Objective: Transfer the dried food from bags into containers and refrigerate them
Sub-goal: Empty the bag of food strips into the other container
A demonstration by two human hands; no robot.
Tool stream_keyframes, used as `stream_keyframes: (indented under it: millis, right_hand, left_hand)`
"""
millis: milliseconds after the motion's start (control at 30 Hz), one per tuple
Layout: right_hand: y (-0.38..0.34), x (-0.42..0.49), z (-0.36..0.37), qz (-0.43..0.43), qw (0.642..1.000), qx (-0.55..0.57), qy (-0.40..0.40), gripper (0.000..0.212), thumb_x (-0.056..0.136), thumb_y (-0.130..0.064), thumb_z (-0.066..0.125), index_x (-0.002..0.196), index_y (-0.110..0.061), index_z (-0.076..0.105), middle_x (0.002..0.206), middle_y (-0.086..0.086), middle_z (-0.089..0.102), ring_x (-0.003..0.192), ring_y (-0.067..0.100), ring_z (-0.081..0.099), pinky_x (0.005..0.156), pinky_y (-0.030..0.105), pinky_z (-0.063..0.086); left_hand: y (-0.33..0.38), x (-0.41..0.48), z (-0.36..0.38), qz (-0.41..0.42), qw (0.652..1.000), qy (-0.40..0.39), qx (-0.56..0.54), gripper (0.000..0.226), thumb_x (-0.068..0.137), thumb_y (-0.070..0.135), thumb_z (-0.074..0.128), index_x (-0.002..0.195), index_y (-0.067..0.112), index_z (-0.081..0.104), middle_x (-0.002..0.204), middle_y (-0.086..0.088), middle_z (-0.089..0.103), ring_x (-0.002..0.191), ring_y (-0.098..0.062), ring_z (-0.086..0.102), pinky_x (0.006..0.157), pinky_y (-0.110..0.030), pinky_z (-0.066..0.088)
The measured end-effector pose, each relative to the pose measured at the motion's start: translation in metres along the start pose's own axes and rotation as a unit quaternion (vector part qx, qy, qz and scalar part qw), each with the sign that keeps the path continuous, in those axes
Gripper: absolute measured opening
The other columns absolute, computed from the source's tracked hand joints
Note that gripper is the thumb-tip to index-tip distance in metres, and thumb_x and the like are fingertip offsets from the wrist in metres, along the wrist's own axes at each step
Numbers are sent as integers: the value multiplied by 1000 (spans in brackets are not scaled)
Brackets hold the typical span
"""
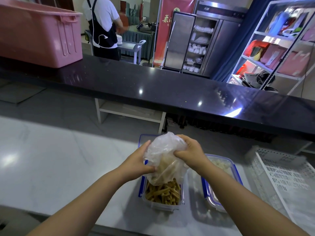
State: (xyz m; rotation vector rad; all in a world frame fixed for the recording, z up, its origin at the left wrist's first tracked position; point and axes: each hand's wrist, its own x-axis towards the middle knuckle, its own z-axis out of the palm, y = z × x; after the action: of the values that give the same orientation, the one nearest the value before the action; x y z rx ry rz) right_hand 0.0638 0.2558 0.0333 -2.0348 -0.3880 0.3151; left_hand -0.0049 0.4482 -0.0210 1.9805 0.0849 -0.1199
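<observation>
A clear plastic bag was held tilted, mouth down, just above 1 open container on the white table. Tan dried sticks were seen in both. The bag's side was pinched by the left hand, at 9 o'clock of it. Its bunched top was gripped by the right hand, fingers curled, at 2 o'clock. A 2nd container with pale pieces stood at 3 o'clock of the 1st, and a white perforated basket lay beyond it.

black counter | pink tub on it | steel cabinet | white shelving | pale floor
</observation>
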Motion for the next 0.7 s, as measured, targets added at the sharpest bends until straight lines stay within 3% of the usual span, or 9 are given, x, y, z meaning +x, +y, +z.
stream_keyframes:
  millis: [167,300,567,700]
  right_hand:
    - [-7,-2,-7,-1,1000,3,2,51,75,0,67,113,-30,54,104,-6,57,100,20,59,82,43,57]
    - [-13,-5,-13,7,999,35,7,49,76,2,66,106,-35,51,103,-8,55,99,19,57,83,43,56]
    - [-31,-3,-23,6,996,91,7,52,74,2,67,107,-35,53,109,-1,55,98,21,59,72,34,58]
    - [-36,0,-26,22,994,110,16,50,74,3,67,104,-34,55,108,3,57,96,25,60,73,39,58]
  left_hand:
    - [9,1,-6,4,1000,4,-1,98,72,17,78,148,28,18,137,4,43,117,-15,47,97,-29,46]
    - [18,-1,-8,16,1000,-4,-5,94,74,14,77,147,26,20,124,10,43,110,-14,50,92,-28,50]
    - [38,1,-18,39,999,22,-2,89,77,18,75,147,27,21,123,13,43,108,-10,49,81,-19,48]
    - [44,3,-23,46,998,36,-5,87,78,21,73,147,26,21,138,2,44,113,-14,49,88,-25,48]
